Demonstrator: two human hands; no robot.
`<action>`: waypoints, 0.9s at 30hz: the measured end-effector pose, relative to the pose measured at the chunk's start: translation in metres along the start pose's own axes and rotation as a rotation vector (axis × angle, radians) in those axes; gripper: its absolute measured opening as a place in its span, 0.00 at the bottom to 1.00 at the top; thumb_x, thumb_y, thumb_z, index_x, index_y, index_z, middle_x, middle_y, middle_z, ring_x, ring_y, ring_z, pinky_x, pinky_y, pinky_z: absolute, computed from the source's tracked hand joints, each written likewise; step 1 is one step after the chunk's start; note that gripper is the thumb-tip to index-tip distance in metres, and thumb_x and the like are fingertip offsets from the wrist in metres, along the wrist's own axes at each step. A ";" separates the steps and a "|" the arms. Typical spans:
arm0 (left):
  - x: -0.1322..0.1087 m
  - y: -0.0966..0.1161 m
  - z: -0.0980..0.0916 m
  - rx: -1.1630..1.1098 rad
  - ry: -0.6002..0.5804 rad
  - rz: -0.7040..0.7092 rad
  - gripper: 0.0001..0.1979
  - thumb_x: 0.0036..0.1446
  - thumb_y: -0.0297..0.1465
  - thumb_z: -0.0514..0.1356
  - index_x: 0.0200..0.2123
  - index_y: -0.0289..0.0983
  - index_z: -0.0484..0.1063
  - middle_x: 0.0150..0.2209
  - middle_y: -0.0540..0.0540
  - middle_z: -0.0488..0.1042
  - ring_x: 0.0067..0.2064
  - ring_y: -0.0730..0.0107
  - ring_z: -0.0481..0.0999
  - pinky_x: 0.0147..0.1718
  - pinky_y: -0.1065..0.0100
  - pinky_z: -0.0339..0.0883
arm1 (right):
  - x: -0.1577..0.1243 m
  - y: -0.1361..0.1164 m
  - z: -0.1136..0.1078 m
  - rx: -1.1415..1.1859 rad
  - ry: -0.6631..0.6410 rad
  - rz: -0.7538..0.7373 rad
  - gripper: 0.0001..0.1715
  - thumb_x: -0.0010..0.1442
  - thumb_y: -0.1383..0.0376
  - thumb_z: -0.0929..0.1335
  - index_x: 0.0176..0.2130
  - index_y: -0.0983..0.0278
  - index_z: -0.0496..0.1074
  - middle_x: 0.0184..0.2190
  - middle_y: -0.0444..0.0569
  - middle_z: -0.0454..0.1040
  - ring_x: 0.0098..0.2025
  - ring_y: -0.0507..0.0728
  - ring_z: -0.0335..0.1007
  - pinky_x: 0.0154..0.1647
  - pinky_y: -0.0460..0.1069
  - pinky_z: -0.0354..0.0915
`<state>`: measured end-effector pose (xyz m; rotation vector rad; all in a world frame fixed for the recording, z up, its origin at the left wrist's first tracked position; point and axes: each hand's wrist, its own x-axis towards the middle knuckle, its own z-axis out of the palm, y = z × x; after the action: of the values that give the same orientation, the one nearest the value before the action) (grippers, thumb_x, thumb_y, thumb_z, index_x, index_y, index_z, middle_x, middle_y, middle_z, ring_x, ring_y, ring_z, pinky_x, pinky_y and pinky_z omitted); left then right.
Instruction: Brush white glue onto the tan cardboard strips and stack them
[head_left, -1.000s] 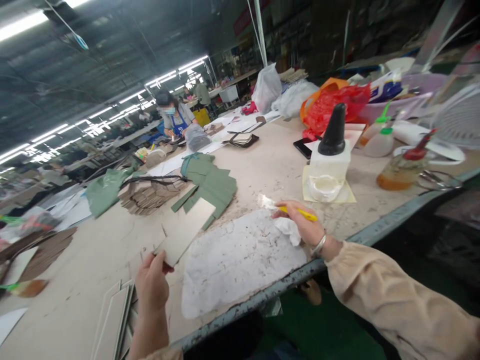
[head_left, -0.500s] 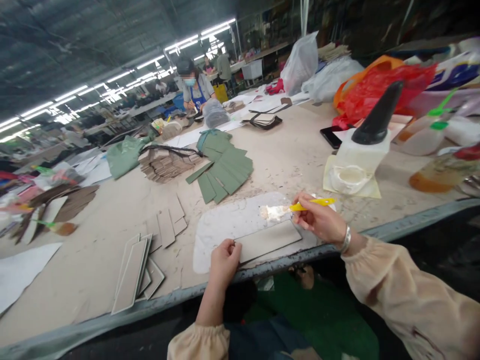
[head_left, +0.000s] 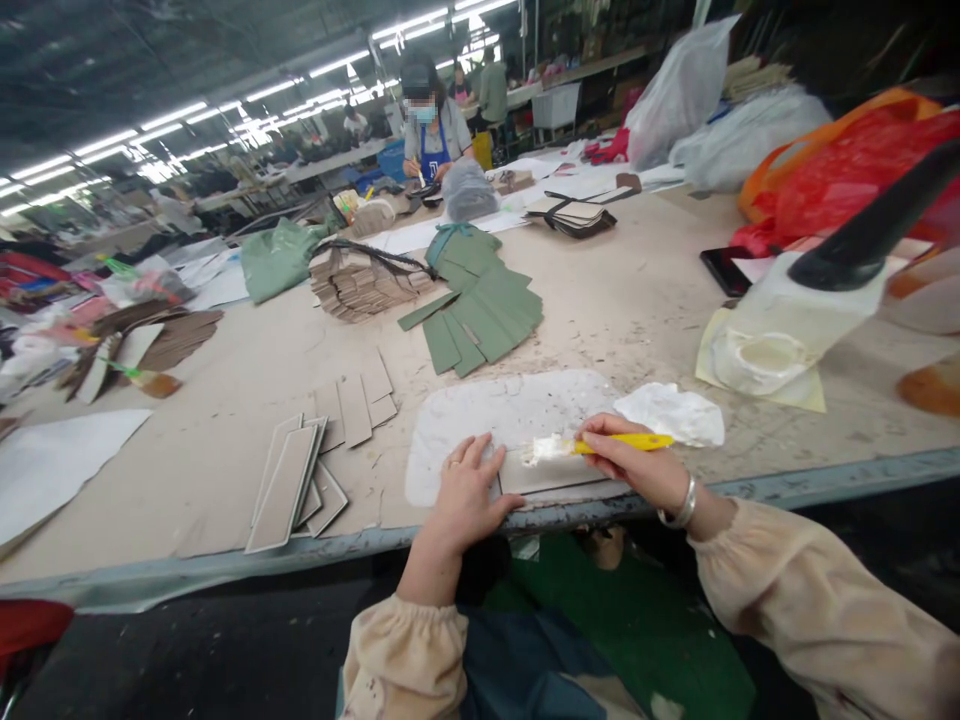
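Your right hand [head_left: 636,468] has a narrow grip around the yellow brush [head_left: 630,441], white-coated bristles [head_left: 546,450] over the pale panel [head_left: 562,477]. Your left hand [head_left: 474,492] spreads wide at the panel's left end. The panel lies on the white sheet [head_left: 469,405], along the tabletop's [head_left: 637,290] near edge.

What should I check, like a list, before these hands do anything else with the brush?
1. Yellow-handled brush gripped: ok, the right hand holds it.
2. Bristles loaded: ok, they're covered in something white.
3. Flat panel on the white sheet: ok, it lies near the table's front edge.
4. Left hand in place: ok, spread at the panel's left end.
5. Crumpled white paper off the panel: ok, it lies beyond the right hand.
6. Panel coated all over: cannot tell, hands and brush hide parts.
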<state>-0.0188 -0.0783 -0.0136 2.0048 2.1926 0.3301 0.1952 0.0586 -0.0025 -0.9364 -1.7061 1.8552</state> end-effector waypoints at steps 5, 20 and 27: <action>-0.001 0.002 -0.001 -0.009 -0.010 -0.046 0.35 0.46 0.48 0.64 0.56 0.41 0.65 0.61 0.40 0.57 0.62 0.49 0.53 0.58 0.50 0.52 | 0.002 -0.007 0.015 -0.163 0.001 0.012 0.14 0.53 0.56 0.67 0.34 0.61 0.62 0.21 0.39 0.70 0.18 0.47 0.56 0.18 0.44 0.52; 0.003 0.006 0.001 0.014 -0.050 -0.168 0.30 0.47 0.46 0.64 0.54 0.46 0.67 0.63 0.47 0.56 0.63 0.51 0.52 0.59 0.52 0.51 | 0.009 -0.012 0.014 -0.468 0.074 0.045 0.07 0.47 0.60 0.67 0.25 0.62 0.67 0.20 0.40 0.72 0.20 0.49 0.62 0.22 0.45 0.58; 0.003 0.007 -0.001 0.038 -0.058 -0.164 0.30 0.48 0.44 0.63 0.55 0.46 0.66 0.63 0.48 0.55 0.64 0.50 0.51 0.59 0.51 0.52 | 0.004 -0.021 -0.025 -0.469 0.143 0.061 0.07 0.47 0.61 0.68 0.23 0.62 0.67 0.18 0.41 0.72 0.19 0.49 0.61 0.21 0.45 0.58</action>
<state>-0.0127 -0.0750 -0.0109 1.8128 2.3238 0.2091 0.2088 0.0813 0.0178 -1.2768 -2.0810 1.4017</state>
